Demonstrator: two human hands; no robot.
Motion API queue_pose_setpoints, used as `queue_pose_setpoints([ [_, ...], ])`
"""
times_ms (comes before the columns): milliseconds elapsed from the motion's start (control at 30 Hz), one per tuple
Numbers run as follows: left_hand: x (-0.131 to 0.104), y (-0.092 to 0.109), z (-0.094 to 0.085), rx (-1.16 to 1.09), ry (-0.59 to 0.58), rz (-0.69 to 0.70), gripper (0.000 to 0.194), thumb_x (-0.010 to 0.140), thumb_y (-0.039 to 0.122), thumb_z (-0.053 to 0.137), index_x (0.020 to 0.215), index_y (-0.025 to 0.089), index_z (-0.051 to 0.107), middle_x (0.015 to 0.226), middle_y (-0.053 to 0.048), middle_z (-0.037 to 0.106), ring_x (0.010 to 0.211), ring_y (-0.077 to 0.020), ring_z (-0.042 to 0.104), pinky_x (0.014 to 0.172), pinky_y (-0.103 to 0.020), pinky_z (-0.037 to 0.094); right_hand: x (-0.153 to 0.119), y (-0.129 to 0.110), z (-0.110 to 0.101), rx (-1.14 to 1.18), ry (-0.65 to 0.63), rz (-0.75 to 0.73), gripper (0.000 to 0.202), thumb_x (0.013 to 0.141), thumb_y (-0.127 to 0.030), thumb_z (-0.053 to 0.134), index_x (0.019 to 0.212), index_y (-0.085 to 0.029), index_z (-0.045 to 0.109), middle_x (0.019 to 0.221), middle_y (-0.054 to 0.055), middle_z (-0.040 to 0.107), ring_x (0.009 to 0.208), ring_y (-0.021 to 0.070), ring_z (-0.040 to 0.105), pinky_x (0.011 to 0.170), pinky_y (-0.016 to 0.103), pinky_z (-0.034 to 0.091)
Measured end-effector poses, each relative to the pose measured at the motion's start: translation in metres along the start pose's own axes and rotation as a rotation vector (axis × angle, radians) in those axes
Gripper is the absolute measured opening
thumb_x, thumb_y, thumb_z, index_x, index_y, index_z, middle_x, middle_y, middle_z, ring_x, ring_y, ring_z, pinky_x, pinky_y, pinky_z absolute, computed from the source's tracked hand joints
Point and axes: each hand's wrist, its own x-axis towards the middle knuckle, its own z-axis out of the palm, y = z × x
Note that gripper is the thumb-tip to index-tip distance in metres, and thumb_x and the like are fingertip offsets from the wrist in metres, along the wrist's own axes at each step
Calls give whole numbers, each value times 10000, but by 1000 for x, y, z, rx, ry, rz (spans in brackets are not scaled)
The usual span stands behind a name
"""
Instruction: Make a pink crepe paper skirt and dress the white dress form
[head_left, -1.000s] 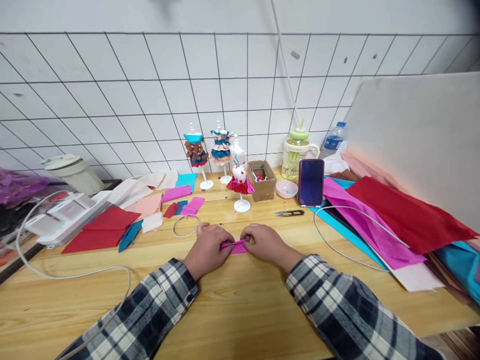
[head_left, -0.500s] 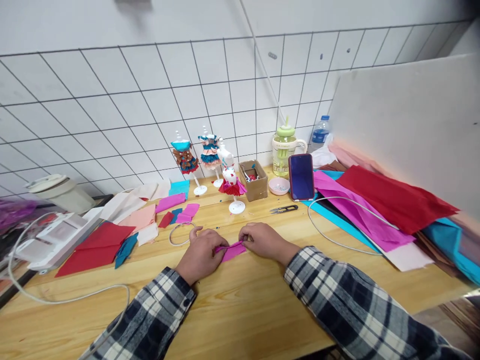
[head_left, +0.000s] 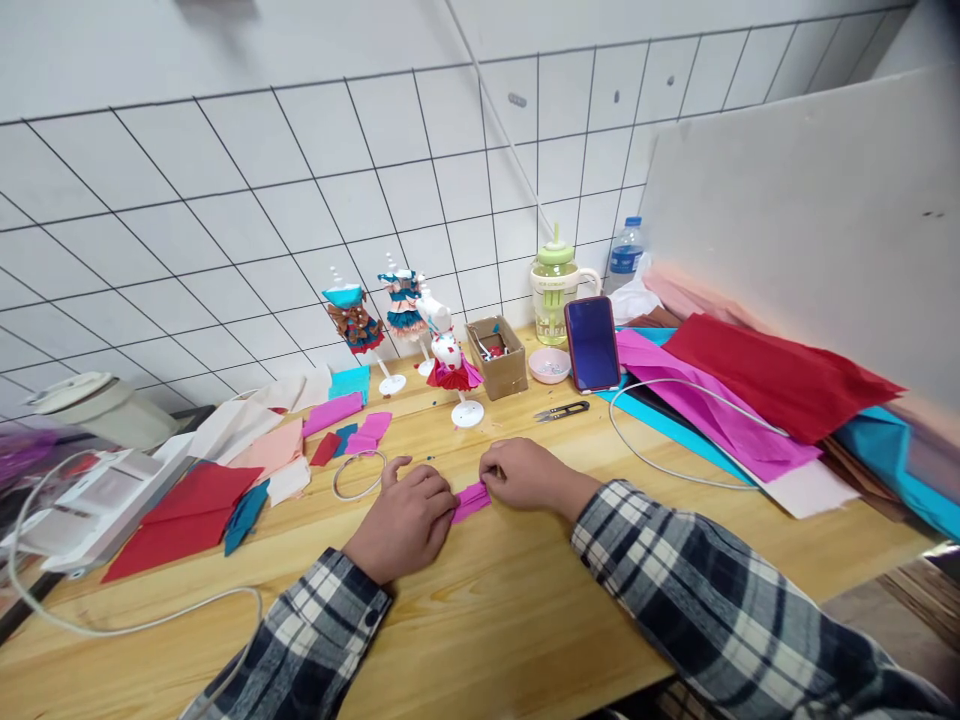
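Between my hands, flat on the wooden table, lies a small magenta strip (head_left: 472,502) with folds along it; whether it is paper or cloth I cannot tell. My left hand (head_left: 405,518) has curled fingers over the strip's left end, the index finger raised a little, and hides that end. At the other end, my right hand (head_left: 526,474) pinches the strip between thumb and fingertips. A thin bangle-like ring (head_left: 359,495) rests just behind my left hand. Thread snips (head_left: 562,411) lie beyond my right hand.
Small dress forms, including a red-skirted one (head_left: 450,372), stand behind my hands. Near them are a cardboard box (head_left: 504,372), pink bowl (head_left: 549,366), phone (head_left: 592,345) and lidded cup (head_left: 555,300). Coloured sheets (head_left: 780,375) pile up right; scraps (head_left: 187,510) and a white cable (head_left: 150,625) lie left.
The strip has gone from having its back edge lifted to lying flatter and folded narrower. My left fingers have shifted to press over its left end. The whole view has tilted slightly.
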Motion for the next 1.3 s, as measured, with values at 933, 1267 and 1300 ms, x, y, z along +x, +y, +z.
queue_pose_setpoints([
  [933,4,0,18,-304,133,-256,109,847,306,587,826,231,664,919,-23,687,925,-208,584,863,-390,346,-5,-11,3,52,-51,26,129,795,-283,653,891,-209,697,919,31,688,860,179,614,732,276,417],
  [1267,4,-2,15,-211,260,-331,130,856,337,596,846,255,697,874,-13,708,890,-215,605,908,-445,292,-7,-14,-1,-47,134,-118,203,834,-303,648,1013,-208,638,996,32,669,945,185,598,797,287,420],
  [1300,3,-2,15,-198,278,-328,122,851,324,598,844,257,699,871,-13,707,892,-216,605,918,-454,281,-7,-14,-1,-51,136,-123,254,817,-327,672,1038,-210,631,1016,32,667,958,191,595,809,292,421],
])
